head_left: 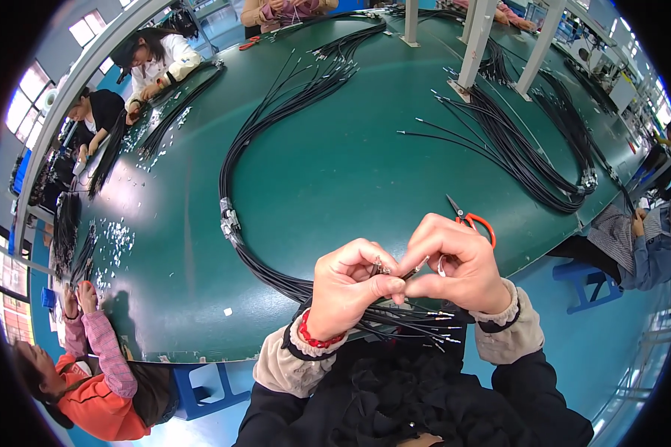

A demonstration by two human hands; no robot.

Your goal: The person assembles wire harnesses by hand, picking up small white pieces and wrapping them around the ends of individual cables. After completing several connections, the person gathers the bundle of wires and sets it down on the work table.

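left hand [347, 287] pinched on small metal connector [381, 266], right hand [455, 264] pinching black cable [414, 272], fingertips touching

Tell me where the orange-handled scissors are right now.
In the head view, the orange-handled scissors lie on the green table, just beyond the right hand, partly hidden behind it, near the table's near-right edge.

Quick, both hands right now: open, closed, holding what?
Left hand: closed, pinching a small metal connector on a black cable end.
Right hand: closed, fingertips gripping the same black cable.
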